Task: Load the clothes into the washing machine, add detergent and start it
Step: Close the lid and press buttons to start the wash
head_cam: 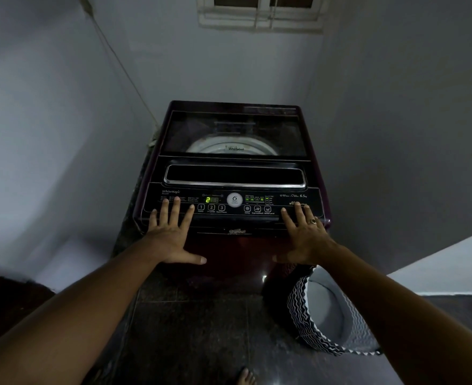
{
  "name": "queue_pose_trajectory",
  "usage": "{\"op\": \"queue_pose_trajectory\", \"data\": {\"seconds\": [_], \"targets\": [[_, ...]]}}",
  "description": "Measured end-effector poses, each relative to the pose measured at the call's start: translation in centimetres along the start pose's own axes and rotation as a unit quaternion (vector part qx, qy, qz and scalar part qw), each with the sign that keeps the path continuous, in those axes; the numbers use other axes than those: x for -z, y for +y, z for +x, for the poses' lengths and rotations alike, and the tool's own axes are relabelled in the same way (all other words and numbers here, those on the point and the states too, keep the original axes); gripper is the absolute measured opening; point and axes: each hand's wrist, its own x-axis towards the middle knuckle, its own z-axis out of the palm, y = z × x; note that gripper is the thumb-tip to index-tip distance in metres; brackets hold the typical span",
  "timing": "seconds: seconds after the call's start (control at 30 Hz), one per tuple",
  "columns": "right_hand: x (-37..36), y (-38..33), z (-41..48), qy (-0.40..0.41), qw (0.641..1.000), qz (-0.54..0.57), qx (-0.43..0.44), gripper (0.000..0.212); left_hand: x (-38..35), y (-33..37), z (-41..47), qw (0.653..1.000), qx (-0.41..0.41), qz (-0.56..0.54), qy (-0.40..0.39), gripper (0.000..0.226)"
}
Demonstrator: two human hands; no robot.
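A dark maroon top-loading washing machine stands in the corner, its glass lid closed, with the white drum rim showing through. Its control panel is lit; the green display shows a 2. My left hand rests flat on the panel's left front edge, fingers spread. My right hand, wearing a ring, rests flat on the right front edge, also spread. Neither hand holds anything. No clothes or detergent are visible.
A laundry basket with a black-and-white zigzag pattern stands on the dark tiled floor right of the machine, its grey inside showing. Walls close in on both sides. A cable runs down the left wall. A bare foot shows at the bottom.
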Motion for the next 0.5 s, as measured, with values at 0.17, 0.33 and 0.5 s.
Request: {"op": "queue_pose_trajectory", "data": {"seconds": [0.17, 0.33, 0.5], "targets": [[-0.08, 0.03, -0.14, 0.005, 1.0, 0.006, 0.004, 0.139, 0.02, 0.0, -0.08, 1.0, 0.001, -0.001, 0.001, 0.152], [0.04, -0.06, -0.2, 0.0, 1.0, 0.002, 0.003, 0.14, 0.01, -0.01, -0.06, 1.0, 0.003, -0.001, -0.005, 0.151], [-0.06, -0.05, -0.16, 0.005, 1.0, 0.002, 0.004, 0.14, -0.1, -0.12, 0.07, 1.0, 0.003, -0.003, 0.0, 0.15]]}}
